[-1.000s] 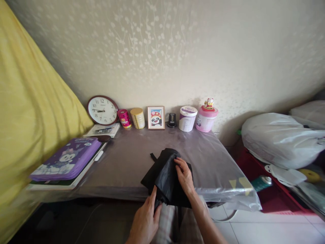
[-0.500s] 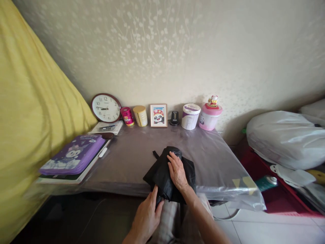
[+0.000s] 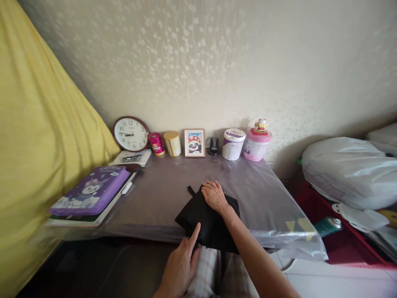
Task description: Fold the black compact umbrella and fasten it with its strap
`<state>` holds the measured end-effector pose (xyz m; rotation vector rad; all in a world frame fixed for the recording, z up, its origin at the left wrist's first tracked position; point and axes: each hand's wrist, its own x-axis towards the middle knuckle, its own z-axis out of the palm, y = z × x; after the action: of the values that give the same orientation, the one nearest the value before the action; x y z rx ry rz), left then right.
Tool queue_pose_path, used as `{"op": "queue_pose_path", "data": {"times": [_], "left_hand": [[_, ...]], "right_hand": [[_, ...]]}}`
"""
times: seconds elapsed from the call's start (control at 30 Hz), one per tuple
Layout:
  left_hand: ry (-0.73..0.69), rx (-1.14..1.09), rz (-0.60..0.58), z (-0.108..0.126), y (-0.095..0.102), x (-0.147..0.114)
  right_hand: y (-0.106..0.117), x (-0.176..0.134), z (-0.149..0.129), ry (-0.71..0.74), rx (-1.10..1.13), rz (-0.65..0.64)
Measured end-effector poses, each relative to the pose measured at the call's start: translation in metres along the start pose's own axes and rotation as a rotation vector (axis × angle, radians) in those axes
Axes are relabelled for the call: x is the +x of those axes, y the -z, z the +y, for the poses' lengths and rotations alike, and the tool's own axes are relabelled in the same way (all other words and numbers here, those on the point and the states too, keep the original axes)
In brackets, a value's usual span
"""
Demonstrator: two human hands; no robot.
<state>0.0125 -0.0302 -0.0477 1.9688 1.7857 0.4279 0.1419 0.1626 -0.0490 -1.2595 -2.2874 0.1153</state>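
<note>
A black folding umbrella (image 3: 192, 210), closed with its fabric loose and bunched, lies at the front edge of the table. Its short strap sticks out at the far left. My left hand (image 3: 181, 260) is wrapped around the handle end just off the table edge, its index finger stretched along the fabric; the handle is mostly hidden by the hand. On the far end of the umbrella my right hand (image 3: 214, 196) rests palm down, its fingers stretched out over the fabric.
A plastic-covered table (image 3: 149, 203) stands against the wall. Along its back are a clock (image 3: 130, 134), tins, a picture frame (image 3: 194, 142) and two tubs. A purple case (image 3: 91, 190) lies on books at left. A red bin (image 3: 347, 248) with a white bag (image 3: 350, 169) stands right.
My right hand has slid slightly up toward the umbrella's far end, flattening the fabric. My left index finger has shifted a little right and up onto the fabric. The umbrella stays put.
</note>
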Motion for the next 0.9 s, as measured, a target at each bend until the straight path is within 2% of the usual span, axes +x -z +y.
{"op": "queue_pose_path", "data": {"times": [0.2,0.3,0.33,0.37,0.47,0.57,0.77,0.9], "left_hand": [[0.019,0.001,0.020,-0.001,-0.002,0.001],[0.014,-0.009,0.031,-0.002,-0.005,0.002],[0.010,-0.007,0.038,-0.003,-0.006,0.002],[0.003,-0.004,0.045,-0.004,-0.007,0.002],[-0.023,0.002,0.069,-0.006,-0.011,0.002],[-0.049,0.005,0.102,-0.010,-0.016,0.001],[-0.075,0.006,0.159,-0.016,-0.020,0.000],[-0.035,-0.001,0.132,-0.014,-0.018,0.001]], "right_hand": [[0.002,0.018,0.015,-0.039,0.012,-0.032],[0.019,0.008,0.009,-0.063,0.062,0.094],[0.026,0.000,0.004,-0.048,0.104,0.157],[0.033,-0.009,-0.003,0.014,0.157,0.164],[0.045,-0.036,-0.021,0.223,0.259,0.013],[0.038,-0.046,-0.025,0.265,0.205,-0.037],[0.011,-0.011,0.003,0.146,0.093,0.005],[0.013,0.005,0.025,-0.072,0.131,0.036]]}}
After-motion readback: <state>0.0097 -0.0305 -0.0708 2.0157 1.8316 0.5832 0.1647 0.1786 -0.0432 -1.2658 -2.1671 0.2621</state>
